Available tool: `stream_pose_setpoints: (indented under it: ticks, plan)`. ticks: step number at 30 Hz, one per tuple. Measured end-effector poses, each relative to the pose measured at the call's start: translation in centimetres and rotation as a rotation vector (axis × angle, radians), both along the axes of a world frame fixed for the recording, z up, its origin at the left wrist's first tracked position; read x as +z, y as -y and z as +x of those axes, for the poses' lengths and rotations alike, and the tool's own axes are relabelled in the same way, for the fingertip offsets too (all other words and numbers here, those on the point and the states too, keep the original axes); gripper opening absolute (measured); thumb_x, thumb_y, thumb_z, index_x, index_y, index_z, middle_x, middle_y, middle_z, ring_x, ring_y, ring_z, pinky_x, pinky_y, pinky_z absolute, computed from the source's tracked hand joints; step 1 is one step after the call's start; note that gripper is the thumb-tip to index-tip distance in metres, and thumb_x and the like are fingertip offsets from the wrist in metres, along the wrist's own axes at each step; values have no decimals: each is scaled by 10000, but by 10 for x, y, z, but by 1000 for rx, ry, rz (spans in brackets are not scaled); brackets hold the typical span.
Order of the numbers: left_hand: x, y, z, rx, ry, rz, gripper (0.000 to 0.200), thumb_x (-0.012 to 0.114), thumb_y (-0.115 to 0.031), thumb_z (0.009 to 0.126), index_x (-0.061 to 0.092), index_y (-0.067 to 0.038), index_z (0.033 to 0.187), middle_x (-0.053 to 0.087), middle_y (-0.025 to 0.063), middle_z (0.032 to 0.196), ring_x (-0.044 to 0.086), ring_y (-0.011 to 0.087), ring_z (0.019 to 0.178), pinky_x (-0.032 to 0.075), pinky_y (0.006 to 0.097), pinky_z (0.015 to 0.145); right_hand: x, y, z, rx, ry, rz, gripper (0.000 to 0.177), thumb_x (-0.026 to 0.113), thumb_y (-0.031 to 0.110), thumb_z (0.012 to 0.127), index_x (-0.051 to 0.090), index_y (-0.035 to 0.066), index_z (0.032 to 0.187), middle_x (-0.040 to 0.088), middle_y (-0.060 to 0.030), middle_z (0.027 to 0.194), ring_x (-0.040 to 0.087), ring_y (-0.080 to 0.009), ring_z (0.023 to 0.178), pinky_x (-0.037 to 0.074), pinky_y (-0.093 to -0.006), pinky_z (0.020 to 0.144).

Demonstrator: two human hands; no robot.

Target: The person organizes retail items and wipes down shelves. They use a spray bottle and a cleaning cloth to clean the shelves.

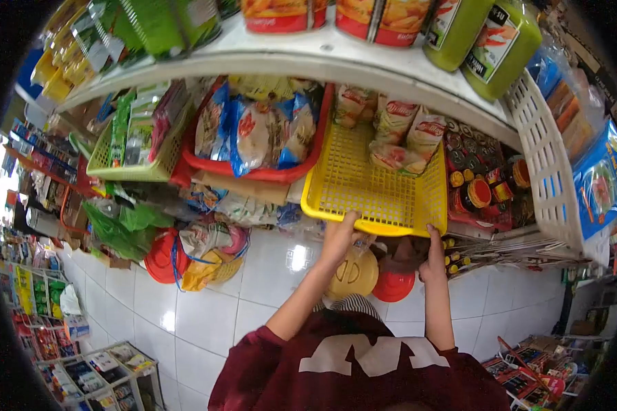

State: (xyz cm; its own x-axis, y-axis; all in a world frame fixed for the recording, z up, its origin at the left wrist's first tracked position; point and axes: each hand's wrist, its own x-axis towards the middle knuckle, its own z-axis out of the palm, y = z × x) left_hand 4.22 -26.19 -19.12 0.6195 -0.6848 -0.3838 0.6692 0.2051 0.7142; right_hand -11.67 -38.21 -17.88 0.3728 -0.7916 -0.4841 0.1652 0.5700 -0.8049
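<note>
A yellow plastic basket [363,195] with a lattice floor juts out from the lower shelf toward me. Several white, red and green packets [425,130] lie in its far right part, and the near floor of it is bare. My left hand [343,236] is closed on the front rim, left of its middle. At the front right corner, my right hand [433,257] grips the same rim with the thumb up along the edge. Fingers of both hands are partly hidden under the basket.
Left of it stand a red basket [267,175] of blue-and-white bags and a pale green basket [134,171]. Jars [476,195] sit to the right. Overhead runs a white shelf [308,58] with green bottles [504,51]. Red and yellow lids [394,286] are low on the tiled floor side.
</note>
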Motion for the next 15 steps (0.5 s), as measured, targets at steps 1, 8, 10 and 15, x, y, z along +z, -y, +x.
stream_pose_setpoints:
  ticks: [1, 8, 10, 15]
  plan:
    - [-1, -3, 0, -30, 19, -1, 401, 519, -196, 831, 397, 52, 1122, 516, 156, 1058, 590, 240, 877, 536, 318, 709, -1, -1, 0, 3, -1, 11, 482, 602, 326, 780, 459, 65, 1159, 517, -66, 1107, 508, -211, 1021, 427, -379, 863]
    - [-10, -51, -30, -113, 102, 121, 504, 493, -258, 867, 348, 50, 1238, 501, 169, 1126, 569, 234, 935, 493, 320, 789, 24, -37, -9, 171, 75, 31, 566, 545, 419, 822, 406, 59, 1237, 468, -82, 1220, 481, -227, 1093, 403, -389, 907]
    - [-2, -84, -59, -141, 238, 175, 521, 496, -223, 869, 315, 46, 1276, 481, 166, 1169, 541, 233, 1002, 454, 319, 855, 21, -62, -27, 391, 76, -21, 550, 525, 416, 837, 405, 63, 1241, 467, -83, 1225, 476, -220, 1099, 400, -380, 911]
    - [-6, -147, -148, -118, 712, 276, 625, 598, -215, 823, 284, -15, 1325, 421, 171, 1251, 399, 227, 1171, 326, 331, 969, -14, -127, -47, 710, 32, 108, 422, 463, 352, 886, 476, 14, 1138, 556, -91, 1064, 541, -198, 951, 439, -328, 822]
